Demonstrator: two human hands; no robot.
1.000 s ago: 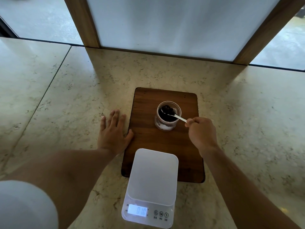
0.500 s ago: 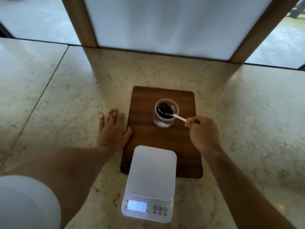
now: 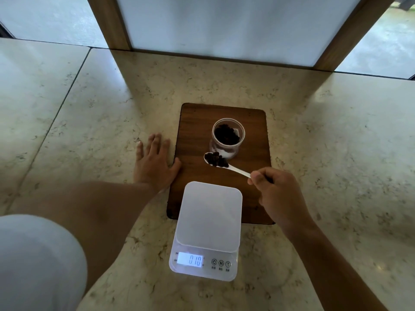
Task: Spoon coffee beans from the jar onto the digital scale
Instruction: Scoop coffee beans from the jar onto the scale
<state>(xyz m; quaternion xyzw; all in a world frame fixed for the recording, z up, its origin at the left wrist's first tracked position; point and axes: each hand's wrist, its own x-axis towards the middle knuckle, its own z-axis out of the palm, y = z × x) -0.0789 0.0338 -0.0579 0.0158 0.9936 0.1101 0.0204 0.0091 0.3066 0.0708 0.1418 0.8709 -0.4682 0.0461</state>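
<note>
A clear jar (image 3: pixel 228 136) with dark coffee beans stands open on a dark wooden board (image 3: pixel 195 131). My right hand (image 3: pixel 278 194) grips the handle of a small white spoon (image 3: pixel 238 169); its bowl holds a heap of beans and hovers in front of the jar, above the board, between jar and scale. The white digital scale (image 3: pixel 207 216) sits nearer to me, overlapping the board's front edge. Its platform is bare and its lit display reads 010. My left hand (image 3: pixel 155 166) lies flat on the counter with fingers spread, thumb against the board's left edge.
Everything rests on a pale marble counter (image 3: pixel 89 122) with a seam running down the left side. Behind it stands a frosted panel between two wooden posts (image 3: pixel 110 21). My white sleeve (image 3: pixel 38 265) fills the lower left corner.
My right hand has lifted the loaded spoon out of the jar and drawn it toward me and the scale. The left hand has stayed flat beside the board.
</note>
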